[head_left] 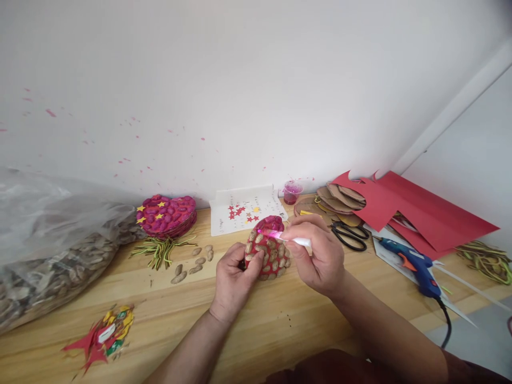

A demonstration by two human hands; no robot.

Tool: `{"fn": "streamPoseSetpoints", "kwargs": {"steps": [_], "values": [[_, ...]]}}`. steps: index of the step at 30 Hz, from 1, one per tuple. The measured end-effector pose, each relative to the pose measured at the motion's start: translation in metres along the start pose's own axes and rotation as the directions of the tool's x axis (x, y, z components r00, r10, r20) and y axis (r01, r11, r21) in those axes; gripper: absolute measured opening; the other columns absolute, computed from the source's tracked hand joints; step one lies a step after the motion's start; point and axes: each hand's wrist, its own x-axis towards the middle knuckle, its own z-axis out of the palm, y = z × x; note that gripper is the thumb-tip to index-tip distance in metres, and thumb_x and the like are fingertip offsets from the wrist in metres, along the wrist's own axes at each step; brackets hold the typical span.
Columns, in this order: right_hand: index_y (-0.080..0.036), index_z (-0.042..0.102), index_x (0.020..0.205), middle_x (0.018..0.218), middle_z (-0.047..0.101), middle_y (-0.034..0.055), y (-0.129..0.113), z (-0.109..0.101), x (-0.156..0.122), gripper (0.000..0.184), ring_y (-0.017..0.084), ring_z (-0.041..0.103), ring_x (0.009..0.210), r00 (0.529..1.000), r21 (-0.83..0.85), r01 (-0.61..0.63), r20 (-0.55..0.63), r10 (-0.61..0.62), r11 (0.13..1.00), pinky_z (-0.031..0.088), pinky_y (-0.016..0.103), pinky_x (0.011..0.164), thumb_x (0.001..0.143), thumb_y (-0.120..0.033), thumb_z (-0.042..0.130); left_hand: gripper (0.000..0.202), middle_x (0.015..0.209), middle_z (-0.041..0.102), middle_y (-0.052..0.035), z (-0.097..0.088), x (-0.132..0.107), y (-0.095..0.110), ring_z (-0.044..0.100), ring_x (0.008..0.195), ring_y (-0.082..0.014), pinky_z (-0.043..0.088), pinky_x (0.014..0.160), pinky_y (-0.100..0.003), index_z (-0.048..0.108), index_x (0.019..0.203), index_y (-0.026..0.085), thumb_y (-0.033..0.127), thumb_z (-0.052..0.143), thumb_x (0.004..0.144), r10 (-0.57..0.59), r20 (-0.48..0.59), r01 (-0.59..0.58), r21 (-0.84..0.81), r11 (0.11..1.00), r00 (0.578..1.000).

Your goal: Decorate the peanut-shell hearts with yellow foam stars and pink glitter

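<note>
My left hand (234,280) grips the left edge of a red shape covered with peanut shells (270,253), lifted slightly over the wooden table (192,320). My right hand (318,255) is closed on a white-handled brush (286,237) whose pink tip rests on the shells near the top. The upper shells are painted magenta, the lower ones are bare tan.
A stack of finished magenta pieces with yellow stars (166,214) sits at the back left beside green strands and loose peanuts (194,264). A plastic bag of peanuts (52,250) lies far left. Paint cup (292,192), scissors (350,236), blue glue gun (414,264), red paper (420,210) lie right.
</note>
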Motion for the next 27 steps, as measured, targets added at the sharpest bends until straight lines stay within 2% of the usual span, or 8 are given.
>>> {"fn": "streamPoseSetpoints", "kwargs": {"steps": [22, 27], "values": [[-0.022, 0.064, 0.110, 0.094, 0.072, 0.0044, 0.0017, 0.0010, -0.0005, 0.025, 0.022, 0.062, 0.097, 1.000, 0.036, -0.002, -0.004, 0.002, 0.999, 0.054, 0.038, 0.087, 0.091, -0.007, 0.060, 0.025, 0.072, 0.058, -0.0015, 0.0003, 0.0002, -0.0010, 0.050, 0.068, -0.0161, 0.043, 0.066, -0.027, 0.075, 0.076, 0.018, 0.036, 0.067, 0.091, -0.039, 0.012, 0.039, -0.058, 0.998, 0.999], [-0.022, 0.064, 0.110, 0.095, 0.072, 0.0044, 0.0029, 0.0016, -0.0005, 0.024, 0.022, 0.062, 0.098, 1.000, 0.036, -0.006, -0.007, 0.006, 0.999, 0.053, 0.038, 0.087, 0.092, -0.007, 0.060, 0.025, 0.070, 0.056, -0.0006, 0.0005, -0.0011, -0.0018, 0.049, 0.067, -0.0154, 0.042, 0.065, -0.027, 0.073, 0.073, 0.018, 0.035, 0.068, 0.090, -0.053, 0.009, 0.054, -0.085, 0.995, 0.999]]}}
